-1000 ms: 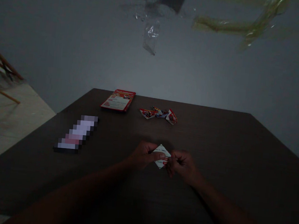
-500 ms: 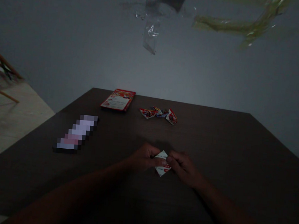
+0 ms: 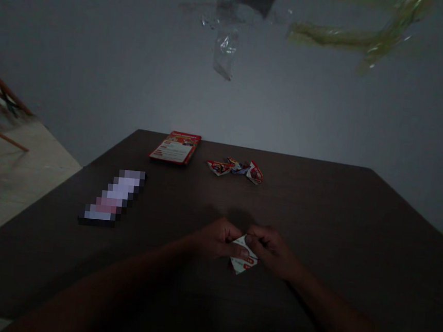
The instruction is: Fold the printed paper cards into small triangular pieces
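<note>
A small folded piece of printed paper [image 3: 239, 265], white with red patches, is held between both hands above the dark table. My left hand [image 3: 220, 240] is closed on it, the thumb lying flat across its face. My right hand [image 3: 271, 247] pinches the paper's upper right edge between thumb and fingers. Beyond the hands, several folded red, white and blue paper pieces [image 3: 237, 168] lie in a loose cluster on the table. The undersides of the held paper and most of the curled fingers are hidden.
A stack of red and white printed sheets [image 3: 174, 147] lies at the table's [image 3: 320, 195] far left. Nearer, on the left, is a phone [image 3: 114, 197] with a blurred-out screen. A pale wall [image 3: 289, 105] with tape scraps rises behind the table.
The held paper has turned and shifted slightly down, and its shape shows wider at the lower right. My left hand has moved a little to the right. Things on the table stay put.
</note>
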A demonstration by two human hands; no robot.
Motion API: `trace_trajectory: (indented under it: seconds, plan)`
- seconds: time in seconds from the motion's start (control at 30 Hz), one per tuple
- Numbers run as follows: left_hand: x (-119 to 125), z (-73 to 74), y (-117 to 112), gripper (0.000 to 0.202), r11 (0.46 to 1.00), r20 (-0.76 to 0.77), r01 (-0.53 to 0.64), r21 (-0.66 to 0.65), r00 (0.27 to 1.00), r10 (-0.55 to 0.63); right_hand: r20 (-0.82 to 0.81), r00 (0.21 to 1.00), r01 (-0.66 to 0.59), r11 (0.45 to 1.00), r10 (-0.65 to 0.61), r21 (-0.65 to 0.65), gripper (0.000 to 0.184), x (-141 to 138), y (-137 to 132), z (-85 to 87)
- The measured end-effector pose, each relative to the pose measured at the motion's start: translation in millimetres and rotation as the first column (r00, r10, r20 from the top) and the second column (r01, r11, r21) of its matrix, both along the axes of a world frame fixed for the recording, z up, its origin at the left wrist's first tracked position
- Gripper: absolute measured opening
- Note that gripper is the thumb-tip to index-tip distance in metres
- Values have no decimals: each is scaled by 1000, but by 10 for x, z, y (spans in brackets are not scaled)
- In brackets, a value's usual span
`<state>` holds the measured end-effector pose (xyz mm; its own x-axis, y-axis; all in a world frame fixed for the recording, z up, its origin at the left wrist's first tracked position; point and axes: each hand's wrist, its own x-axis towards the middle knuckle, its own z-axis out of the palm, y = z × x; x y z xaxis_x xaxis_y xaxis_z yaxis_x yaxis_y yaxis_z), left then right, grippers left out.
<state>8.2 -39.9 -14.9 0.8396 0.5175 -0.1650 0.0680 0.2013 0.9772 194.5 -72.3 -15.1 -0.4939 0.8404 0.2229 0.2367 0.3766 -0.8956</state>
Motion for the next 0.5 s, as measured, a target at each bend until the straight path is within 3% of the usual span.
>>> trace_trajectory:
  seconds: [0.27,0.5]
  plan:
    - [-21,-17,8,27,998,-57,26,-63,998,-30,69,998,17,999,-15,-30,37,-8,-8,10]
    - [3,21,-2,30,995,-21,-64,-82,998,63,-29,995,93,991,-96,-97,39,-9,5,4]
